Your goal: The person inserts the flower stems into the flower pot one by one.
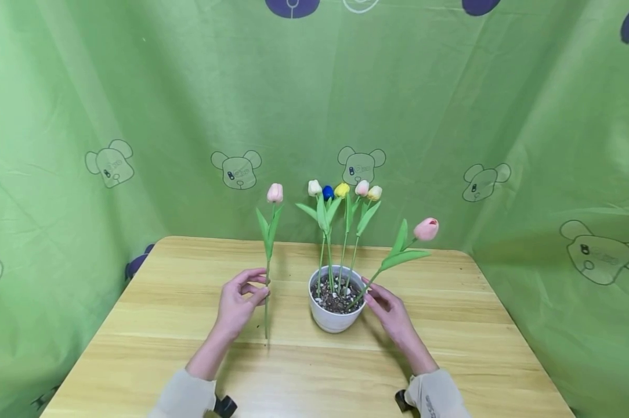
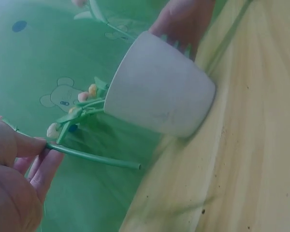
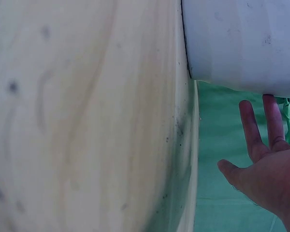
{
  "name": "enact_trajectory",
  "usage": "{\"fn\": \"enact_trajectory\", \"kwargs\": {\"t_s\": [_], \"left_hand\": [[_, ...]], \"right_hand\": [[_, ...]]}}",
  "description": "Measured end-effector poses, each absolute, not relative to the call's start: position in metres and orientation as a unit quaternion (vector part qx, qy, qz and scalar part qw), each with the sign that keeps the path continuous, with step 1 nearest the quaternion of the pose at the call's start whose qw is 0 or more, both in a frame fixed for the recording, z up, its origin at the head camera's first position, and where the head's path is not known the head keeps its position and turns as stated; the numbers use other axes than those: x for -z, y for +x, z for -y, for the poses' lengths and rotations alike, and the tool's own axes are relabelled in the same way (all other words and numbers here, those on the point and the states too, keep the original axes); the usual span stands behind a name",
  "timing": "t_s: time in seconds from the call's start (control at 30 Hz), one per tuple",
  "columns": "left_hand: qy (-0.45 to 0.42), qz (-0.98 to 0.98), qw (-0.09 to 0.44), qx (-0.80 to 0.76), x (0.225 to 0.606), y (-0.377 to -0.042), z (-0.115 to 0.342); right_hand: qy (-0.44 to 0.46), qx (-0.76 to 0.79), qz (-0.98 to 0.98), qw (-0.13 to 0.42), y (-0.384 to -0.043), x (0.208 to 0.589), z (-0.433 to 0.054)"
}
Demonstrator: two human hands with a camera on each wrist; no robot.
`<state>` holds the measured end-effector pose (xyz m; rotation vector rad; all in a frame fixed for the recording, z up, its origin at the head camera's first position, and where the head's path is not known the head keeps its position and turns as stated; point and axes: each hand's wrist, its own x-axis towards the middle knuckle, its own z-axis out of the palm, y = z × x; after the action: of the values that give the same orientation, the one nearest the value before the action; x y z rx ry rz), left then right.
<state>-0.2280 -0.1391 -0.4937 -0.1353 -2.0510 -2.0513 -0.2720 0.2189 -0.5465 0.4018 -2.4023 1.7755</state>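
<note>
A pink tulip [image 1: 275, 193] with a long green stem stands upright in my left hand [image 1: 239, 301]. Thumb and fingers pinch its stem, and in the left wrist view the bare stem end [image 2: 111, 160] points toward the table. My right hand [image 1: 393, 313] touches the outer right side of a white flowerpot [image 1: 332, 322]; in the right wrist view its fingers [image 3: 273, 118] look spread and fairly straight. Beside that hand a second pink tulip [image 1: 426, 229] leans out over the rim to the right, its stem base in the soil [image 1: 335, 299]. Thumb and index contact is partly hidden.
Several more tulips rise from the pot: white [image 1: 314, 187], blue [image 1: 328, 193], yellow [image 1: 342, 190], pale pink [image 1: 362, 187] and cream [image 1: 375, 193]. The pot stands on a wooden table [image 1: 163, 325]. A green curtain [image 1: 293, 104] with bear prints surrounds it.
</note>
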Motion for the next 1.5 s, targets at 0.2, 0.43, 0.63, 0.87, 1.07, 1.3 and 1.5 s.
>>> {"fn": "enact_trajectory", "kwargs": {"t_s": [0.2, 0.43, 0.63, 0.87, 1.07, 1.3, 1.5], "left_hand": [[-0.062, 0.695, 0.136, 0.703, 0.487, -0.229, 0.130], [-0.091, 0.685, 0.139, 0.710, 0.479, -0.233, 0.115], [-0.112, 0.671, 0.140, 0.720, 0.469, -0.237, 0.098], [-0.139, 0.658, 0.139, 0.727, 0.460, -0.240, 0.074], [-0.170, 0.654, 0.130, 0.726, 0.453, -0.242, 0.050], [-0.192, 0.650, 0.171, 0.715, 0.444, -0.244, 0.033], [-0.185, 0.649, 0.192, 0.712, 0.445, -0.250, 0.028]], "right_hand": [[0.131, -0.595, 0.790, 0.068, -0.269, 0.544, -0.217], [0.118, -0.585, 0.800, 0.058, -0.271, 0.546, -0.218], [0.121, -0.582, 0.802, 0.059, -0.274, 0.549, -0.218], [0.137, -0.585, 0.796, 0.068, -0.274, 0.549, -0.218], [0.132, -0.577, 0.803, 0.068, -0.274, 0.548, -0.219], [0.126, -0.578, 0.804, 0.064, -0.274, 0.548, -0.218], [0.140, -0.584, 0.797, 0.070, -0.274, 0.549, -0.219]]}}
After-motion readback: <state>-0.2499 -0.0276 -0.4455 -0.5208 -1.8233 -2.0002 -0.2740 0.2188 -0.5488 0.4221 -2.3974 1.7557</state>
